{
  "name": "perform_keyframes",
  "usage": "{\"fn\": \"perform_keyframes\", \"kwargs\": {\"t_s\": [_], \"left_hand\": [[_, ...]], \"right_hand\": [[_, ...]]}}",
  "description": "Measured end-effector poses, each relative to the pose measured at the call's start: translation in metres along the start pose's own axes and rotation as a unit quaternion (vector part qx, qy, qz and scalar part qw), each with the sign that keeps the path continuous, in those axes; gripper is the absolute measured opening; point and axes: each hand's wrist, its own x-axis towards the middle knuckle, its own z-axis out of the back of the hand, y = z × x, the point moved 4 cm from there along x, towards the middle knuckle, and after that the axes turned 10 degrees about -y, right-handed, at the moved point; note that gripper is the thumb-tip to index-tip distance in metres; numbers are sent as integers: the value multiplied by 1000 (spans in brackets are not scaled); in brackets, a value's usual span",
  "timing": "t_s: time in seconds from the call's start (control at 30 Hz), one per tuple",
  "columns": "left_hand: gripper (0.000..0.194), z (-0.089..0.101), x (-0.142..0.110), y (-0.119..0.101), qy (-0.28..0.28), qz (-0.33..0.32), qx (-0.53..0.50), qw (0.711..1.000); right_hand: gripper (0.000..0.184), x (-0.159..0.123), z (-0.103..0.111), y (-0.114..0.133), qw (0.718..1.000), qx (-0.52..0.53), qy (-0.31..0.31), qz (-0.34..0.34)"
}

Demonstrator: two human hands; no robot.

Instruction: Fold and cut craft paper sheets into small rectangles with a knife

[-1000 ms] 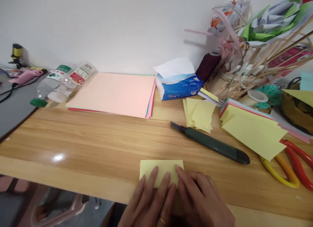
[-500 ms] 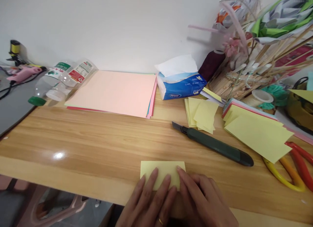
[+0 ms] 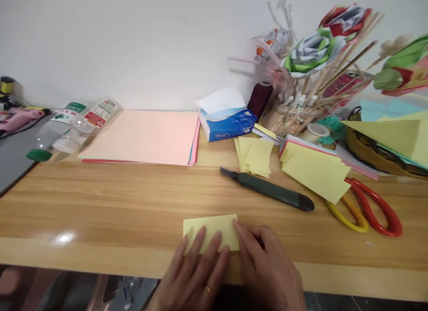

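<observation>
A small yellow sheet of paper (image 3: 223, 228) lies on the wooden table close to its front edge. My left hand (image 3: 194, 266) rests on the sheet with its fingers spread flat, pressing its lower part; a ring shows on one finger. At the sheet's right edge is my right hand (image 3: 267, 262), its index finger on the upper right corner and its thumb side close below, closed on that edge. Beyond both hands lies a dark green utility knife (image 3: 274, 188) with its blade end to the left.
Loose yellow slips (image 3: 256, 155) and a stack of yellow paper (image 3: 314, 170) lie behind the knife. Scissors (image 3: 377, 208) are at right. Further back are a pink paper stack (image 3: 143, 134), a tissue pack (image 3: 227, 121), plastic bottles (image 3: 55, 130) and paper flowers (image 3: 314, 52).
The view has shifted to the right, showing more of the scissors and flowers. The yellow sheet now sits slightly tilted, its right end higher, with both hands still on it.
</observation>
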Motion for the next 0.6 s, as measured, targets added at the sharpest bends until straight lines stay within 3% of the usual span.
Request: {"fn": "perform_keyframes", "kwargs": {"t_s": [0.1, 0.2, 0.3, 0.43, 0.6], "left_hand": [[39, 2, 0, 0, 7, -19, -1, 1000], [40, 3, -1, 1, 36, -51, -2, 998], [41, 4, 0, 3, 49, -68, 3, 996], [39, 3, 3, 6, 41, -58, -11, 997], [36, 9, 2, 14, 45, -65, -23, 997]], "right_hand": [[34, -2, 9, -7, 999, 23, -24, 9], [28, -6, 22, 1, 986, 60, -73, 137], [34, -13, 24, 13, 964, 55, -78, 250], [31, -19, 18, 17, 966, 20, -71, 249], [30, -24, 15, 15, 977, 49, -82, 192]]}}
